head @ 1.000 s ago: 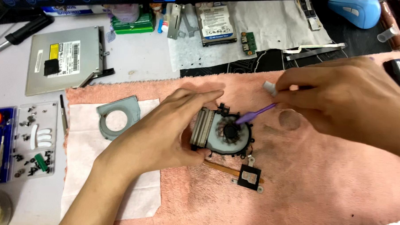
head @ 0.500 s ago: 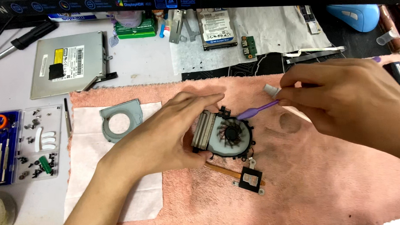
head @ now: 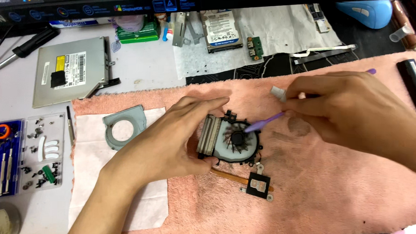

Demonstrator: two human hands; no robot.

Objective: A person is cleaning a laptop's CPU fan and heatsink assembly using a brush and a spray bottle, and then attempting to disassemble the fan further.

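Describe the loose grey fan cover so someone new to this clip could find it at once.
Start at the pink towel and go to its left end, where a white paper sheet lies. The grey fan cover sits at the sheet's top, left of the left hand. It alone is a flat grey plate with one big round hole.

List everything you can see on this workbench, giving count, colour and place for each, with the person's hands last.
cooling fan: 1, black and silver, centre of towel
purple tool: 1, purple, over the fan
towel: 1, pink, centre right
fan cover: 1, grey-green, left of fan
optical drive: 1, silver, upper left
hard drive: 1, silver, top centre
screwdriver set: 1, blue, far left
left hand: steadies the fan
right hand: holds the purple tool
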